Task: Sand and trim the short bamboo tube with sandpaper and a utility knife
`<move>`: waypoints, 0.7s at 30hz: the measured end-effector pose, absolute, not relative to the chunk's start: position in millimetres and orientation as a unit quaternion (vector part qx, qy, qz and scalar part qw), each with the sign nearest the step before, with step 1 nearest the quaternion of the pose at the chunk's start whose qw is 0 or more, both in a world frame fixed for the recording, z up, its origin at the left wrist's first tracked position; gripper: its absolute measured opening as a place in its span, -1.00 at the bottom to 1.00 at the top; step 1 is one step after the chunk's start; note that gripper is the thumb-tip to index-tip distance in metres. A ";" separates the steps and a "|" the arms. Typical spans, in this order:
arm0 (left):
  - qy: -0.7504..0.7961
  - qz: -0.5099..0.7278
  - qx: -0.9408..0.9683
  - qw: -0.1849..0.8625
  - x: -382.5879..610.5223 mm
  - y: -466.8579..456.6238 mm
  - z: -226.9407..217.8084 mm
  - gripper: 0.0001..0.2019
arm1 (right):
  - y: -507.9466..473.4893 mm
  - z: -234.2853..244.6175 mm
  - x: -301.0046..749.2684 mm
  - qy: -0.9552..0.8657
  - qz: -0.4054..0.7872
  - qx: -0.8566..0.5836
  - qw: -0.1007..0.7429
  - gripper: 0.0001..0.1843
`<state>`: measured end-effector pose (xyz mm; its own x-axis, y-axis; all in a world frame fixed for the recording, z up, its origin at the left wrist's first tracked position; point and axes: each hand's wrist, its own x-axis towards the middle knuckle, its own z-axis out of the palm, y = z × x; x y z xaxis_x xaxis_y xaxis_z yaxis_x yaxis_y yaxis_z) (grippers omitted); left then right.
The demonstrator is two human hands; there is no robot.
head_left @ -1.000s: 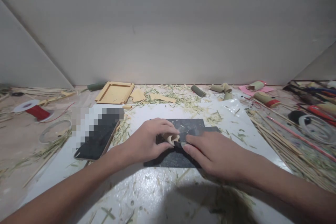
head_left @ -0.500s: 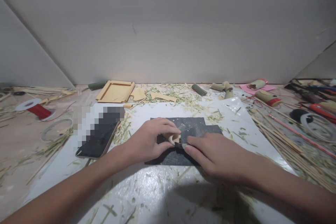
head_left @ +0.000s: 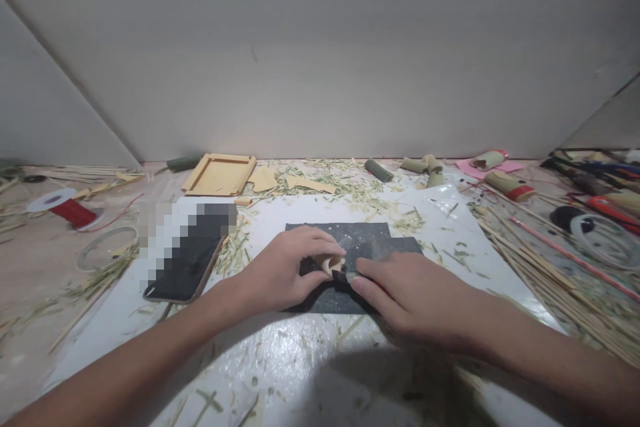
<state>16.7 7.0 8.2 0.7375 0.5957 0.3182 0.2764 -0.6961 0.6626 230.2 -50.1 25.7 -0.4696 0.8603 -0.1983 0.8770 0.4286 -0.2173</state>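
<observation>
My left hand [head_left: 300, 263] is closed around a short, pale bamboo tube [head_left: 327, 263], its hollow end facing right. A small tool with a dark, flat tip [head_left: 340, 276] is pinched in my right hand [head_left: 400, 287]. Its tip sits at the lower edge of the tube's opening; fingers hide the rest of the tool, so I cannot tell its exact kind. Both hands are over a dark, speckled sheet [head_left: 367, 235] that looks like sandpaper, lying on a white board [head_left: 270, 213].
A phone [head_left: 190, 260] lies on the left, near a red thread spool [head_left: 75, 211]. Behind are a shallow wooden tray [head_left: 220, 175] and a green bamboo piece [head_left: 379, 171]. Thin sticks [head_left: 550, 280] and a painted bamboo tube [head_left: 510, 185] are on the right. Shavings are scattered about.
The dark tool tip has shifted very slightly left and up at the tube's opening. Both hands keep their grip, and the surroundings look the same.
</observation>
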 end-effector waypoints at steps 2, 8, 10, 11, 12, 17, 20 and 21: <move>0.250 0.264 0.883 0.298 16.6 6.8 7.7 -0.70 | -50.4 25.5 230.0 0.844 -0.148 0.515 0.028 -0.55; 0.251 0.262 0.883 0.297 16.2 5.9 8.3 -0.71 | -50.6 25.9 229.2 0.839 -0.158 0.520 0.027 -0.55; 0.249 0.261 0.885 0.295 16.5 5.9 7.9 -0.70 | -50.1 25.9 229.1 0.838 -0.170 0.517 0.026 -0.54; 0.246 0.260 0.886 0.294 16.6 6.1 7.4 -0.69 | -49.9 26.0 229.2 0.838 -0.177 0.516 0.025 -0.54; 0.244 0.259 0.888 0.292 16.7 6.2 6.7 -0.69 | -49.6 26.0 229.3 0.837 -0.184 0.515 0.025 -0.54; 0.242 0.263 0.893 0.274 16.1 6.7 3.2 -0.70 | -47.5 26.3 229.9 0.833 -0.201 0.514 0.028 -0.51; 0.245 0.261 0.894 0.269 15.8 7.6 3.2 -0.72 | -45.4 26.2 229.8 0.838 -0.198 0.507 0.029 -0.48; 0.248 0.260 0.894 0.267 15.8 8.1 3.7 -0.72 | -44.7 26.2 229.8 0.840 -0.195 0.505 0.028 -0.47</move>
<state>15.8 8.1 3.7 0.7414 0.5826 0.3331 0.3048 -0.7344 0.6064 229.8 -44.7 26.2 -0.4874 0.8381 -0.2450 0.8602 0.4128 -0.2993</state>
